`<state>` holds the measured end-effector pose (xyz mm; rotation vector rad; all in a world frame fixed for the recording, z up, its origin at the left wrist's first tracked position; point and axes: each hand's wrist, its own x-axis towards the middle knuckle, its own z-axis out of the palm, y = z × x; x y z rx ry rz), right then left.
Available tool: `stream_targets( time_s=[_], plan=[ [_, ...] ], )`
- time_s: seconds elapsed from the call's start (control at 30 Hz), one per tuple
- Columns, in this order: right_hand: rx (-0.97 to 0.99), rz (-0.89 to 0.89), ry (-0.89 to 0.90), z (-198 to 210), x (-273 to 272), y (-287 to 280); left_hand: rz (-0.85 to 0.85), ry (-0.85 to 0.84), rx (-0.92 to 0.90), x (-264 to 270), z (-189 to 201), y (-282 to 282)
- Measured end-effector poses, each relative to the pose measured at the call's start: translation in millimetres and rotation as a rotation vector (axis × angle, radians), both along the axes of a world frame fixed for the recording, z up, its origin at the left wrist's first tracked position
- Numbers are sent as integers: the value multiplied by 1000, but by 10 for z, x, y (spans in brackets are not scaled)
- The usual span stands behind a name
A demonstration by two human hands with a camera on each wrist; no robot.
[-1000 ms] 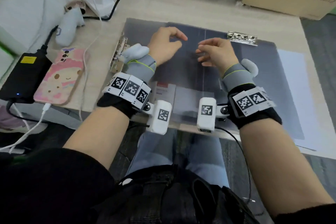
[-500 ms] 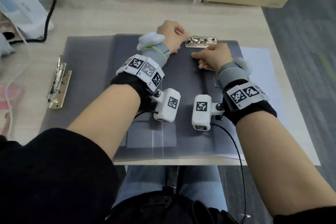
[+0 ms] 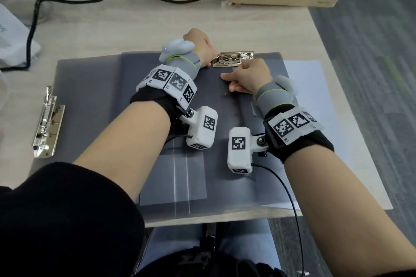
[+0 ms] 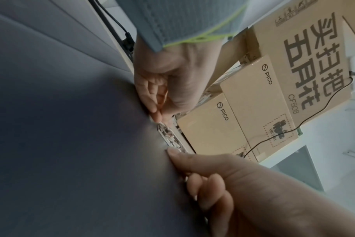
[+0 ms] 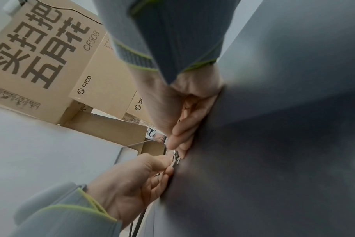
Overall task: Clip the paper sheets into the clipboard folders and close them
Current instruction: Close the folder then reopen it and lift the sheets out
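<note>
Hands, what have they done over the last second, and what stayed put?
Both hands moved forward from mid-folder to the far clip: the left hand now grips its left end, the right hand pinches its near right edge. The folder and the side clip stayed put.

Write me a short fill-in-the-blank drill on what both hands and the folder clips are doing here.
1. Both hands work at the metal clip on the folder's ____ edge.
2. The left hand is at that clip's ____ end.
3. A second clip lies untouched at the folder's ____ side.
4. A white sheet sticks out from under the folder on its ____ side.

Missing words: far; left; left; right
</note>
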<state>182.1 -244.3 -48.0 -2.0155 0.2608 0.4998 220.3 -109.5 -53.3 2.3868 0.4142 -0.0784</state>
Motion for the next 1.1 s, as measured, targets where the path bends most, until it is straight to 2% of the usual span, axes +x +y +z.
stream_targets(
  time_s=[0.27, 0.4, 0.5, 0.6, 0.67, 0.73, 0.77, 0.83, 0.93, 1.1],
  plan=[
    [18, -16, -8, 39, -41, 14, -108, 3, 107, 7, -2, -37],
    [35, -30, -10, 35, -41, 8, -88, -28, 62, 32, 33, -13],
    [40, -30, -6, 27, -35, 6, -111, -138, 31, 27, 218, -36],
    [28, -28, -14, 3, -25, 3, -223, -251, 18, 31, 377, -151],
    [22, -23, -24, -14, -21, -2, -424, -175, -28, 21, 405, -271],
    [32, -26, -33, -27, -15, -8, -624, 7, -167, -25, 397, -391],
    [38, -26, -33, -34, -12, -10, -663, 73, -212, -47, 382, -434],
    [46, -30, -31, -47, -5, -15, -691, 64, -239, -49, 343, -470],
    [57, -27, -25, -63, 2, -10, -775, -61, -224, -31, 401, -504],
    [81, -19, -11, -72, 18, -26, -800, 47, -314, -30, 476, -656]
  ],
)
